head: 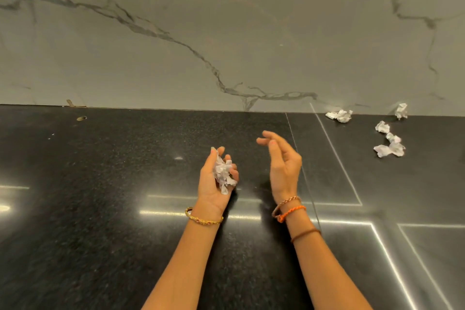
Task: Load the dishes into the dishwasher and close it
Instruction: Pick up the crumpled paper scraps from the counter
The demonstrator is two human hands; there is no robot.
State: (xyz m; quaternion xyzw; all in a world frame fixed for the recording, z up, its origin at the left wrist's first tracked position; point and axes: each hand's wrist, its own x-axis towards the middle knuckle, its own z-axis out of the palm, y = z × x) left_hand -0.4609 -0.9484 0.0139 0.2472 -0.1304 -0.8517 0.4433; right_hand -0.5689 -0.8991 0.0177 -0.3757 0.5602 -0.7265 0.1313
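A glossy black speckled stone desk (113, 184) fills the lower part of the view, showing bright streaks of reflected light. Behind it rises a grey marble wall panel (176, 33) crossed by dark branching veins. Toward the far right of the desk lie scattered crumpled white paper scraps (390, 148): one (339, 115) near the wall, another (401, 110) touching the wall's base, others nearer. A small oval hole (81, 118) sits in the desk at far left.

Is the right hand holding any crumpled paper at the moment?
No, the right hand is open and empty above the black counter; the crumpled paper sits in the left hand.
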